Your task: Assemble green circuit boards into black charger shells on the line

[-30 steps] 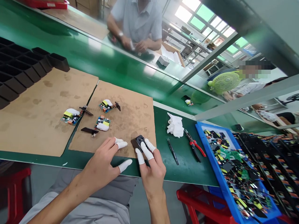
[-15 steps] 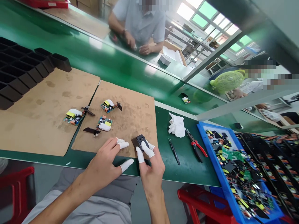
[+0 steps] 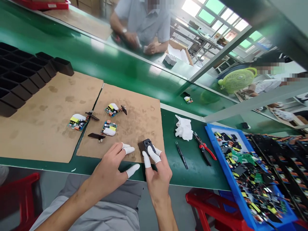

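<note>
My right hand point(image 3: 157, 165), with white finger cots on its fingertips, grips a small black plastic housing point(image 3: 148, 145) over the front edge of the cardboard. Just left of it, my left hand point(image 3: 117, 163) is open, thumb and fingers apart, holding nothing; it wears finger cots too. Beyond my left hand lie two circuit boards, one nearer point(image 3: 109, 128) and one farther point(image 3: 112, 109), each beside a small black plate. A third circuit board point(image 3: 77, 122) rests near the gap between the two cardboard sheets point(image 3: 134, 106). What my fingers cover on the housing is hidden.
Right of the cardboard are a crumpled white tissue point(image 3: 184, 127), black tweezers point(image 3: 181, 155) and red-handled pliers point(image 3: 204, 148). A blue tray point(image 3: 223, 170) full of boards stands farther right. Black bins point(image 3: 29, 72) fill the back left. A co-worker point(image 3: 141, 25) sits across the bench.
The whole view has shifted slightly, moving the bench things a little to the right. Both my hands keep nearly the same pose, the right still on the housing. The co-worker's hands moved slightly.
</note>
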`<state>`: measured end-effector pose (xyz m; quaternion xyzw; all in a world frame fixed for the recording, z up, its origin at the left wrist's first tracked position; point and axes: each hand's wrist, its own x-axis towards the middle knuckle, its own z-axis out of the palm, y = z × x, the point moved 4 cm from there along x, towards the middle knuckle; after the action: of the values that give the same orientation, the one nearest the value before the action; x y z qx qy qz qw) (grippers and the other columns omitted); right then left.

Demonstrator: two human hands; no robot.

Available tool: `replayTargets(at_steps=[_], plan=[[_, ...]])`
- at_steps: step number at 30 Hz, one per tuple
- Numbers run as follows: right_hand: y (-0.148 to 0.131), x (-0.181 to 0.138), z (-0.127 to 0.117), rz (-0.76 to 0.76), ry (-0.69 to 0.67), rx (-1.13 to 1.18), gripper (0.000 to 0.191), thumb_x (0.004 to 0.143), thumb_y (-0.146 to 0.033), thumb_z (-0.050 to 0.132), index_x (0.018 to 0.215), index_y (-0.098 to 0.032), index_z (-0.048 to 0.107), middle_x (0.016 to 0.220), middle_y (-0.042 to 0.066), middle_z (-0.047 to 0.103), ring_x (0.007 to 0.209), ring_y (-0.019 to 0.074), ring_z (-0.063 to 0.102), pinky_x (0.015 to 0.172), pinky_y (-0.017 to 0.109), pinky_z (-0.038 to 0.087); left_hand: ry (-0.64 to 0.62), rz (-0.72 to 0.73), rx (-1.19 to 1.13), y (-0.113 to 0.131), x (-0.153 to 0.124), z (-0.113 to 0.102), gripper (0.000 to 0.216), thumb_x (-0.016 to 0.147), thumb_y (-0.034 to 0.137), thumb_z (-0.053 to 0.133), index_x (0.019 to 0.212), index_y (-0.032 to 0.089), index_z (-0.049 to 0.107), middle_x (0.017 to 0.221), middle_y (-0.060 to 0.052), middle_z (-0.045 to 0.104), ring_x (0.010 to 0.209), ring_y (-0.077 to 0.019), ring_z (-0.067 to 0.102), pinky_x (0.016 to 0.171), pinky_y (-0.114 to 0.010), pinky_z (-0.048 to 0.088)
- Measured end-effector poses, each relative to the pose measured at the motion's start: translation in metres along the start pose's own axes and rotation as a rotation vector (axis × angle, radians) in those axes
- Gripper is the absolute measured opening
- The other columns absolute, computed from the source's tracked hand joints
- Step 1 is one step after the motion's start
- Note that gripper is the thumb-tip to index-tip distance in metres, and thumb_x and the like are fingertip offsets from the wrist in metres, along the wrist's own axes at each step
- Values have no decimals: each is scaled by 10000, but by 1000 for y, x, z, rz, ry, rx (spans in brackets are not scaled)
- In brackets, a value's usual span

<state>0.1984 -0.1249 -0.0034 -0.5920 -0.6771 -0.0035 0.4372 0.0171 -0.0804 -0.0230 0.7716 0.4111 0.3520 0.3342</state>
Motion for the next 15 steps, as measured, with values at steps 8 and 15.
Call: replayTargets(at_steps=[8,15], plan=[[-16,5,-17,20,81,13,439,1002,-27,758,1373,-261,791,1228,114,811,1070,253,835,908,360,718,-1,9,0,-1,-1,2,260,955,157,690,1207,210,654,1169,-124,721,1149,-339,708,935,-475,650],[-1,-9,2,9,9,-30,370,1037,-32,715,1325,-250,796,1180,112,785,1048,232,830,873,335,714,0,25,-10,0,0,0,313,975,170,694,1284,206,660,1183,-119,730,1158,-324,707,954,-466,652]])
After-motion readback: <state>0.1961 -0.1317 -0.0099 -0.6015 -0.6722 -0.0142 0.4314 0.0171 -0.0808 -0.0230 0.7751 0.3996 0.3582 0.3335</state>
